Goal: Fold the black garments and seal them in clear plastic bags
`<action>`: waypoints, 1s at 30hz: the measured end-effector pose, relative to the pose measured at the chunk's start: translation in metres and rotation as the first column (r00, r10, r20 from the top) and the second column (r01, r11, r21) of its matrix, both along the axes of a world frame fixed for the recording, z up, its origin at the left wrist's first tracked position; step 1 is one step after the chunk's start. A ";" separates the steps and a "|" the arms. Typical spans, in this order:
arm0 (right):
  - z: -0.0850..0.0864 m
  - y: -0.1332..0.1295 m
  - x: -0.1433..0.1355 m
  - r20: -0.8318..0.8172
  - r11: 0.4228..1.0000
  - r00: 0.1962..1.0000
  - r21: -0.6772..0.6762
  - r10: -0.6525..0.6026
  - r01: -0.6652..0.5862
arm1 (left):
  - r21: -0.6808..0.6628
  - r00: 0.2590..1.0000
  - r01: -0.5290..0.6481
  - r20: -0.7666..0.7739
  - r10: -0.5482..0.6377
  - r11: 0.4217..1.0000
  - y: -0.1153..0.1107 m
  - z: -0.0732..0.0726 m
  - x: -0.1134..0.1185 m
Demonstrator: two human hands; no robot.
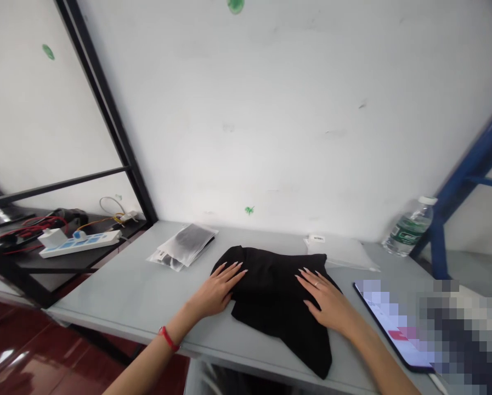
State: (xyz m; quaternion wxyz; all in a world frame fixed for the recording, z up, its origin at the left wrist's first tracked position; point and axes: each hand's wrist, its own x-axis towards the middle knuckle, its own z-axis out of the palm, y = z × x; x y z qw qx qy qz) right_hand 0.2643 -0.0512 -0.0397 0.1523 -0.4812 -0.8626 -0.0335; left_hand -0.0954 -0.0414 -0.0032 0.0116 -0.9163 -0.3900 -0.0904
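Observation:
A piece of black cloth (270, 285), perhaps a garment, lies partly folded on the grey table, with one corner reaching toward the front edge. My left hand (221, 286) rests flat on its left side, fingers stretched out. On the right side of the cloth lies my right hand (323, 302), palm down with fingers spread and a ring on one finger. Neither hand grips the fabric. What kind of garment it is, I cannot tell.
Flat plastic packets (188, 244) lie at the back left, and a clear plastic bag (348, 252) behind the cloth. A water bottle (410, 227) stands at the back right, near a tablet (394, 323). A power strip (81, 244) sits on the dark shelf at left.

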 end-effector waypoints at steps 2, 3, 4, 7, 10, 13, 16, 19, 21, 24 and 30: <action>-0.005 -0.004 0.010 0.005 0.994 0.999 0.101 -0.034 0.033 | 0.051 1.000 0.015 0.014 -0.016 0.999 0.001 -0.002 -0.005; -0.005 -0.005 0.014 0.000 0.989 0.999 0.145 -0.042 0.041 | 0.081 0.999 0.013 0.028 -0.016 0.997 0.002 -0.003 -0.006; -0.004 -0.005 0.018 -0.010 0.981 0.999 0.186 -0.046 0.047 | 0.114 0.999 0.006 0.044 -0.011 0.993 0.004 -0.002 -0.007; 0.012 -0.001 0.024 -0.075 0.953 0.995 0.292 -0.064 0.083 | 0.196 0.995 -0.038 0.102 0.018 0.980 0.015 0.008 -0.004; 0.034 0.003 0.024 -0.161 0.925 0.982 0.348 -0.101 0.152 | 0.199 0.991 -0.099 0.112 0.078 0.975 0.030 0.034 0.007; 0.046 0.003 0.020 -0.193 0.928 0.974 0.326 -0.119 0.178 | 0.084 0.987 -0.155 0.041 0.152 0.984 0.043 0.057 0.015; 0.034 -0.006 0.012 -0.149 0.965 0.984 0.231 -0.094 0.127 | -0.041 0.993 -0.115 0.009 0.115 0.993 0.045 0.055 0.011; 0.005 -0.016 0.003 -0.069 0.987 0.992 0.111 -0.109 0.116 | -0.075 0.994 -0.088 0.057 0.092 0.993 0.036 0.022 -0.004; -0.012 -0.016 -0.001 -0.040 0.990 0.993 0.086 -0.112 0.115 | -0.037 0.988 -0.112 0.107 0.115 0.993 0.026 -0.006 -0.013; -0.021 -0.003 -0.001 -0.015 0.993 0.994 0.056 -0.107 0.108 | 0.032 0.978 -0.185 0.107 0.181 0.982 0.005 -0.034 -0.013; 0.003 0.039 0.014 0.008 0.988 0.998 -0.138 -0.064 0.064 | 0.044 0.964 -0.264 0.006 0.264 0.963 -0.041 -0.025 0.013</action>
